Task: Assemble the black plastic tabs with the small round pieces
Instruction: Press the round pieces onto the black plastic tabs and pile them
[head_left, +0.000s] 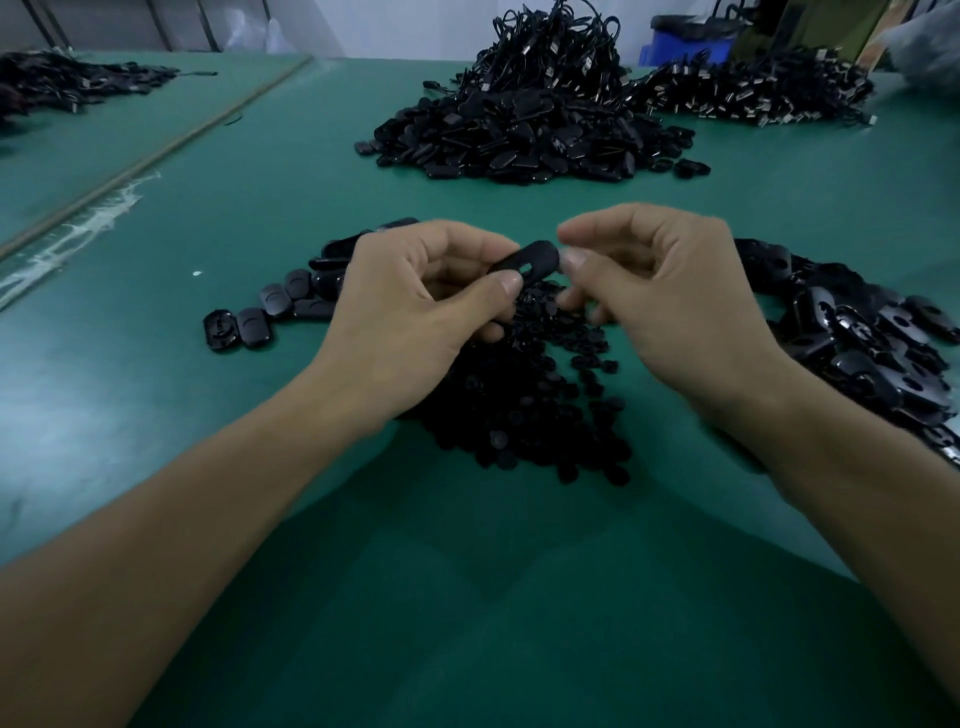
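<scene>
My left hand (415, 306) pinches a black plastic tab (527, 260) with an oval slot, held above the table. The thumb and forefinger of my right hand (660, 296) touch the tab's right end, the other fingers curled below. Under both hands lies a heap of small round black pieces (524, 405). More black tabs lie in a row to the left (270, 306) and in a pile to the right (862, 343). Whether my right hand holds a round piece is hidden.
A large pile of black tabs (519, 140) sits further back on the green table (260, 182), with corded parts (748, 93) behind it at the right. Another dark heap (67, 83) lies far left. A blue bin (685, 41) stands at the back.
</scene>
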